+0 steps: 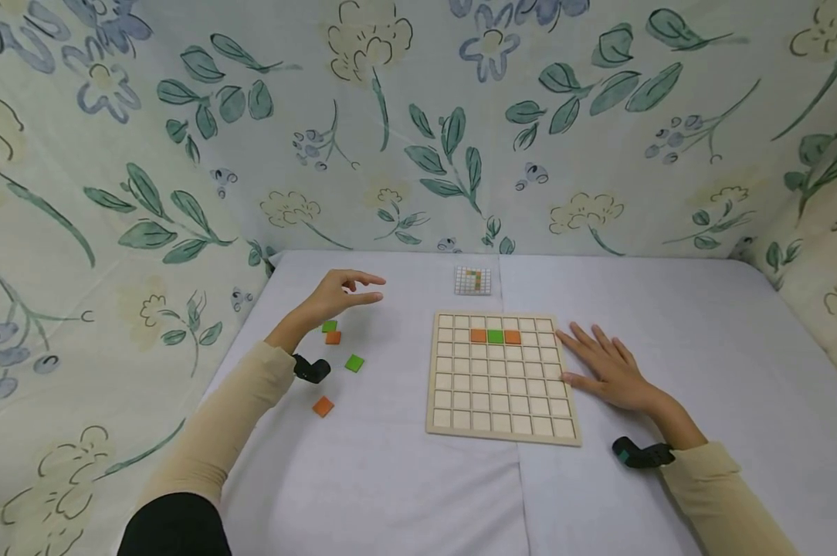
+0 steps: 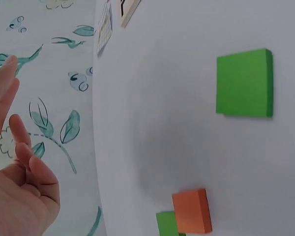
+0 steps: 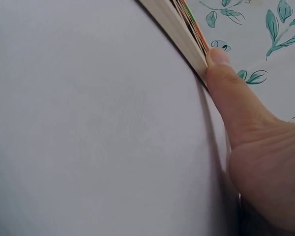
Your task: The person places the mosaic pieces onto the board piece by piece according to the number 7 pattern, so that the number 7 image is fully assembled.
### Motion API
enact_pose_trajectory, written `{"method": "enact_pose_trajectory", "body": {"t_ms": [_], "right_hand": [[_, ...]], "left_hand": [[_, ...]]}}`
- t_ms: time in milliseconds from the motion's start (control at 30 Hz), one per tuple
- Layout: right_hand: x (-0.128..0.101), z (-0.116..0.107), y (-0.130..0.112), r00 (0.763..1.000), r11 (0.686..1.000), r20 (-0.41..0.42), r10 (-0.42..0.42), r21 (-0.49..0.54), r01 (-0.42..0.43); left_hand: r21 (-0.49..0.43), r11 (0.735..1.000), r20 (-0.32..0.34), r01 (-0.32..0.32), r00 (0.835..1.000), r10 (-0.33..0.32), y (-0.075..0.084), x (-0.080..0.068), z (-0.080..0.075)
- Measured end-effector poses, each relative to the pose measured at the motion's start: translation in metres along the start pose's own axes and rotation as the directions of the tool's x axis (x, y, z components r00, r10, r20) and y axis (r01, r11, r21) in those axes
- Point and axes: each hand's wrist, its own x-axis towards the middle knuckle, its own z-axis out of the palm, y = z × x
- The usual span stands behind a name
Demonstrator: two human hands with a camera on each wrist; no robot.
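A person's left hand (image 1: 340, 293) hovers, fingers loosely spread and empty, above 4 loose tiles left of centre, nearest a green tile (image 1: 330, 327). The right hand (image 1: 609, 371) lies flat, fingers spread, thumb touching the wooden grid board (image 1: 502, 377) at centre. A nudge from that thumb could jostle the 3 seated tiles (image 1: 495, 337).

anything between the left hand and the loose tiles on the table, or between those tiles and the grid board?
Nothing visible. The left hand hovers open above the nearest green tile and orange tile, with bare tablecloth under it. From those tiles to the grid board only cloth lies between. The right hand rests at the board's far edge.
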Motion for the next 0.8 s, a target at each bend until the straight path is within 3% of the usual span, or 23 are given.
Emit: {"method": "enact_pose_trajectory", "body": {"t_ms": [467,800], "right_hand": [[0.001,0.001,0.002,1.000,1.000,0.000,0.003,-0.002,-0.003],[0.000,0.001,0.002,1.000,1.000,-0.002,-0.002,0.002,0.002]], "left_hand": [[0.016,0.994,0.040,0.104,0.994,-0.104,-0.058,-0.024,-0.042],[0.093,0.981,0.079,0.171,0.981,-0.178,-0.086,-0.034,-0.051]]}}
